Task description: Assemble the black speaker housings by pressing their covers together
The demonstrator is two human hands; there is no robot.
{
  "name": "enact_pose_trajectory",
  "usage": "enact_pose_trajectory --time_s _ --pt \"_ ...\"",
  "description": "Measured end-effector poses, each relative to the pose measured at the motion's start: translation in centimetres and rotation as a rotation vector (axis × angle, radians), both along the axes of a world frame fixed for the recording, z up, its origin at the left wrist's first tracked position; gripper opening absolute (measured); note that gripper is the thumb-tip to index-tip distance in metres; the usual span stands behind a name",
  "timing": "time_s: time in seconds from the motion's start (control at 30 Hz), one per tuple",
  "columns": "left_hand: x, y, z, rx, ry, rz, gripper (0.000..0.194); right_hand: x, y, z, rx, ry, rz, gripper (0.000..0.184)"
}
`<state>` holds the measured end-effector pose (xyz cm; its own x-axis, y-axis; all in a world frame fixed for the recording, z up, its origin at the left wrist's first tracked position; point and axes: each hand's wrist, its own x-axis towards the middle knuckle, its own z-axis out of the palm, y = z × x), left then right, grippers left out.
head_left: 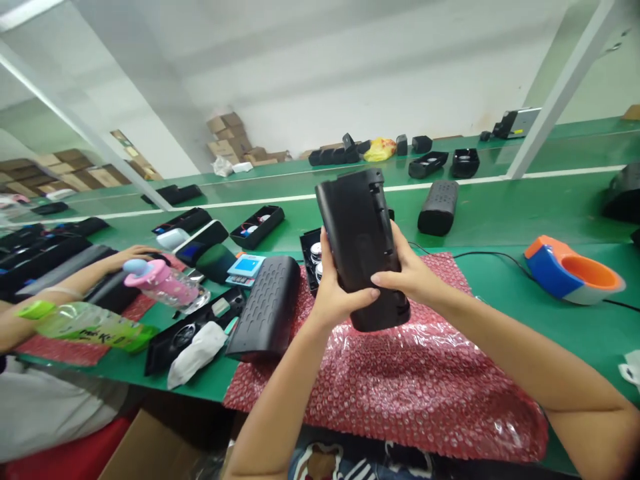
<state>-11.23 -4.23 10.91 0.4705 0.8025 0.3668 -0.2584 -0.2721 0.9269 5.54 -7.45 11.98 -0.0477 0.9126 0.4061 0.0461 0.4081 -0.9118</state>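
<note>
Both my hands hold up a black plastic speaker housing [356, 233] above the bench, tilted with its long side toward me. My left hand [336, 293] grips its left side and lower face, the thumb lying across the front. Around the right edge is my right hand [407, 270], its thumb also pressed on the front face. Beneath lies red bubble wrap [380, 380]. Partly hidden behind my left hand is an open black housing with round silver speaker drivers [316, 252]. A black speaker shell with a slotted grille [267, 303] rests left of my hands.
An orange and blue tape dispenser [560, 267] stands at right, a cable beside it. At left are a pink cup [163, 280], a green-capped bottle [90, 327], a white cloth [197, 353] and a co-worker's arm [95, 277]. More speaker housings [438, 208] sit farther back.
</note>
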Motion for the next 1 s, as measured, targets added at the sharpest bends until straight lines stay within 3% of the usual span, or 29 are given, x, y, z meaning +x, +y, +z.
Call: enact_pose_trajectory --time_s 0.13,0.27,0.6,1.0 --pt "-0.4 1.9 3.5 0.092 -0.022 0.067 0.141 -1.8 2.6 2.9 0.064 0.127 0.033 0.106" --pt "-0.2 3.3 5.2 0.166 -0.043 0.163 0.141 -2.6 4.5 4.7 0.15 0.141 0.006 0.098" --pt "-1.4 6.4 4.5 0.141 -0.109 0.237 0.14 -4.9 7.9 4.3 0.144 0.199 -0.033 0.086" --pt "-1.4 6.2 4.0 0.074 -0.045 0.266 0.134 -4.9 8.5 3.2 0.092 0.24 0.015 0.065"
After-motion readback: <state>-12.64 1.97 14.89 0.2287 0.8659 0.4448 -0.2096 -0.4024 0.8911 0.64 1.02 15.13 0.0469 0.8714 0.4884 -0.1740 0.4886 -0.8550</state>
